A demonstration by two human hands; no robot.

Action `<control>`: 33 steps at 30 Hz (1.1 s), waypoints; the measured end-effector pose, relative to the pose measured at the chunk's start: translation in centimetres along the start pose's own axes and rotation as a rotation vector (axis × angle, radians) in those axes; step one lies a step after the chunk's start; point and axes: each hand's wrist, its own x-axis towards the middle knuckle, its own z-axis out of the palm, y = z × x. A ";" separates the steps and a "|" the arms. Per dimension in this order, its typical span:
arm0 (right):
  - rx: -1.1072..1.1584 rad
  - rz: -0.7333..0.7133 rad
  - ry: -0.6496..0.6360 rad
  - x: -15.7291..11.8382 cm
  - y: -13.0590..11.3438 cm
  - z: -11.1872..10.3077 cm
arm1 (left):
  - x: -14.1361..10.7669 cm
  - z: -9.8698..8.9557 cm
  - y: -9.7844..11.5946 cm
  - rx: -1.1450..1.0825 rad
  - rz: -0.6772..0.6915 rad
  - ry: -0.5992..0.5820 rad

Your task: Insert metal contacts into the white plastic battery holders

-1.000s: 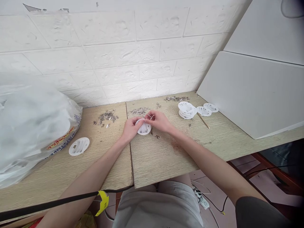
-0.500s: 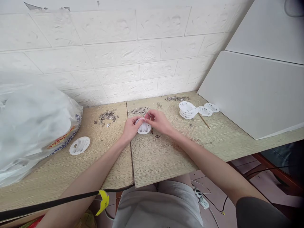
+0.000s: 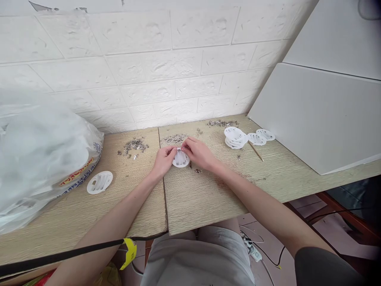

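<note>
A round white plastic disc (image 3: 181,158) with slots and small metal pieces lies between my hands near the table's seam. My left hand (image 3: 165,159) pinches the disc's upper left edge. At its upper right, the fingers of my right hand (image 3: 197,151) are closed around a thin tool or wire, only a sliver of which shows. Behind the disc lies a pile of small metal parts (image 3: 175,138). A few darker pieces (image 3: 197,171) rest just right of the disc.
Another disc (image 3: 100,182) lies at the left beside a large plastic bag (image 3: 44,159). More metal parts (image 3: 135,147) form a pile at the back left. Stacked discs (image 3: 235,138) and a wooden stick (image 3: 256,151) are at the right, near a grey-white panel (image 3: 321,115).
My right hand has shifted slightly, and its thin tool is lower and less visible. My left thumb has drawn back to the disc's edge, leaving more of the disc uncovered.
</note>
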 end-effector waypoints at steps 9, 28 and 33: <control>0.028 0.003 -0.049 0.0 0.2 0.5 | -0.3 0.0 0.5 -0.028 -0.017 -0.023; -0.041 -0.002 -0.019 0.0 0.0 -0.4 | -0.3 -0.1 0.1 -0.084 0.010 -0.087; -0.214 0.001 -0.110 -0.1 -0.3 -0.4 | -0.2 0.0 0.1 -0.073 -0.003 -0.074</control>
